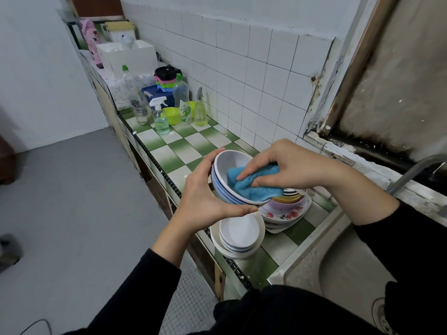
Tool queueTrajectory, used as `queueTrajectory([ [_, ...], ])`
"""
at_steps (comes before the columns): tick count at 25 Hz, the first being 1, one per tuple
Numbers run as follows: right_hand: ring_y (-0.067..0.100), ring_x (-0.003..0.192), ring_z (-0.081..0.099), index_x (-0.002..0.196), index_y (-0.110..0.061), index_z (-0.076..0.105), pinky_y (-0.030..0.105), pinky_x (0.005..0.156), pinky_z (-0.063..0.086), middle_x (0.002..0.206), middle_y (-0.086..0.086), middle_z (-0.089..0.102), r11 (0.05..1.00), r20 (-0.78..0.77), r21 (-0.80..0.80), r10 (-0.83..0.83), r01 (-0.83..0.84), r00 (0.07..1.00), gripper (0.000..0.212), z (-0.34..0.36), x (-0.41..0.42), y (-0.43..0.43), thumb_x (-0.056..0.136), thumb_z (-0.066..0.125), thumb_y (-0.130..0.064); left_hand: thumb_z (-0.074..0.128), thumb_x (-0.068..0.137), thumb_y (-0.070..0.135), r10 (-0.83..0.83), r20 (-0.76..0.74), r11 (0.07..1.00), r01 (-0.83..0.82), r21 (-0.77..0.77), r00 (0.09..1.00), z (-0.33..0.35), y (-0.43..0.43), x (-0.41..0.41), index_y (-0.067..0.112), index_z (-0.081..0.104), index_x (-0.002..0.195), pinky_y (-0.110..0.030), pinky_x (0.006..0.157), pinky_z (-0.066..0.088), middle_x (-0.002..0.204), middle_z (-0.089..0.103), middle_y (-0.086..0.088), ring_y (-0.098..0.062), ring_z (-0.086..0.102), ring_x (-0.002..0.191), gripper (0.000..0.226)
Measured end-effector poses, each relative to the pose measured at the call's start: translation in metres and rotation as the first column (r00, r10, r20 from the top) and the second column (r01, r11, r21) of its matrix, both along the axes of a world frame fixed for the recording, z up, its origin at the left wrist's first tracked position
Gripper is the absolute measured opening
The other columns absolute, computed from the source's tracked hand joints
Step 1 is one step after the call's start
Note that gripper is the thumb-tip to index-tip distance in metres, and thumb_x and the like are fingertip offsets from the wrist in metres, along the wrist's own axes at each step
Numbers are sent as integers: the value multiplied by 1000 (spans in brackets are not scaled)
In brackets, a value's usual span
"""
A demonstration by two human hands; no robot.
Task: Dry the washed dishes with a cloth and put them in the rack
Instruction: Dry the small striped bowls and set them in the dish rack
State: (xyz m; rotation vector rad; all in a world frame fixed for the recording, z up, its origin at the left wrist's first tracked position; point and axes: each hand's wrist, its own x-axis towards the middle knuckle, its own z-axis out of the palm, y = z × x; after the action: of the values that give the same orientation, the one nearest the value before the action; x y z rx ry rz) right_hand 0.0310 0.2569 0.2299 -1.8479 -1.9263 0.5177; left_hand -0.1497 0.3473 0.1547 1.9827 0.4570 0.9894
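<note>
The blue-striped white bowl (228, 165) is held in the air over the front edge of the counter, just above the dish stacks, tipped so its opening faces the right hand. A blue cloth (256, 187) is bunched inside it and spills over the lower rim. The left hand (205, 197) grips the bowl from outside, fingertips curled over the far rim and thumb lying along the near rim. The right hand (292, 165) pinches the cloth between thumb and fingers, with the index finger pressing it against the bowl's inner wall. Both arms wear black sleeves.

Directly below sits a stack of small white bowls (239, 233) nested on wider cream plates. Just beside it, toward the wall, is a stack of floral plates (285, 215) with yellow and lilac bowls (289, 199) on top. All rest on the green-and-white checked tile counter (183, 146).

To the right lie a steel sink (338, 274) and a metal tap (411, 175). Far along the counter stand 2 spray bottles (160, 117), a dish-soap bottle (181, 93), a lime-green bowl (172, 116), a glass jar (142, 113) and a blue tub (157, 93). White wall tiles (254, 68) back the counter.
</note>
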Motion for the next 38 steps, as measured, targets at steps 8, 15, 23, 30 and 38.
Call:
queueTrajectory([
  [8, 11, 89, 69, 97, -26, 75, 37, 91, 55, 96, 0, 75, 969, -377, -68, -244, 236, 894, 26, -8, -20, 3, 84, 71, -4, 87, 42, 55, 86, 33, 996, -86, 15, 996, -4, 4, 7, 20, 47, 135, -14, 89, 46, 124, 58, 9, -4, 56, 115, 107],
  [15, 19, 75, 70, 86, -17, 71, 32, 74, 60, 85, 11, 73, 794, -873, -90, -354, 601, 336, 19, -22, -48, 20, 85, 68, 1, 90, 43, 45, 117, 115, 993, -113, -40, 986, -12, -11, 25, 31, 46, 130, -23, 96, 48, 123, 60, 8, -8, 59, 114, 98],
  [23, 14, 91, 70, 85, -30, 71, 34, 89, 57, 91, -2, 74, 825, -678, 146, -319, 546, 663, 28, -22, -36, 9, 84, 71, -2, 91, 48, 41, 67, 157, 995, -76, 57, 985, -12, -9, 28, 11, 45, 135, -40, 98, 49, 129, 58, -3, -21, 57, 120, 103],
  [30, 9, 91, 67, 98, -22, 76, 33, 90, 55, 93, -6, 72, 915, -258, 146, -332, 376, 908, 25, 3, -6, 0, 82, 71, -3, 86, 48, 54, 119, 124, 984, -134, 115, 985, -7, 2, 19, 30, 42, 132, -25, 96, 46, 127, 55, 5, -8, 55, 118, 97],
  [38, -2, 87, 63, 94, -21, 71, 17, 85, 49, 92, -6, 70, 995, -292, -7, 98, -104, 951, 35, 6, -14, 2, 82, 65, 12, 87, 45, 56, 135, 103, 982, -147, 120, 985, -10, 5, 13, 15, 45, 135, -44, 94, 50, 126, 57, -2, -18, 57, 116, 107],
])
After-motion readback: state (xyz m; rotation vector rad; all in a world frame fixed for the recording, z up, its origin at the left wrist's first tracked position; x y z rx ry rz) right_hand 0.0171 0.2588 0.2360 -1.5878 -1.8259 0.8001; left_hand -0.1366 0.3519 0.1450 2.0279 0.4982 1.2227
